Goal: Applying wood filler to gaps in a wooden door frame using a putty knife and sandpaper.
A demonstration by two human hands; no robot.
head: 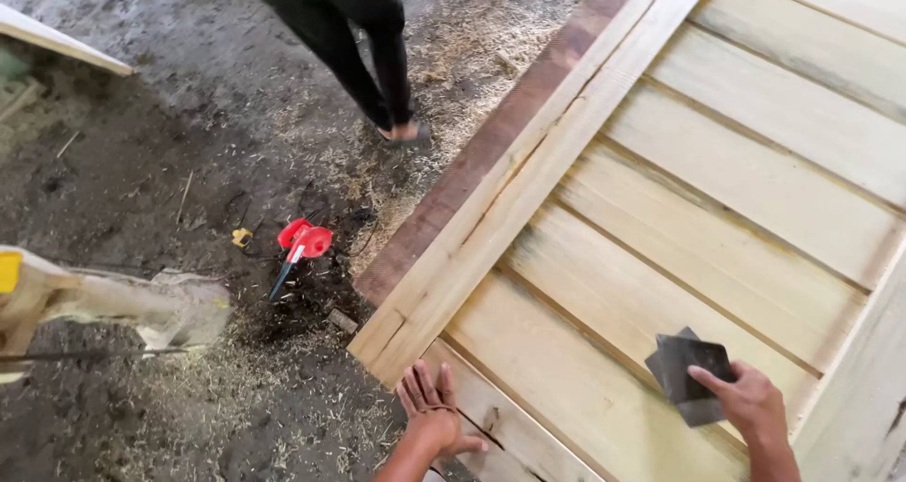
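A large pale wooden panel [717, 190] made of a frame and slanted boards fills the right side. My left hand [432, 416] lies flat with fingers spread on the panel's lower frame near its corner. My right hand [750, 402] grips a folded dark sheet of sandpaper [687, 369] and presses it on one of the boards near the lower right.
Another person's legs in dark trousers [363, 39] stand on the dirt floor by the panel's upper edge. A red and blue power tool [300, 251] lies on the sawdust-strewn ground at left. A pale timber piece [104, 298] and a board edge [57, 41] are at far left.
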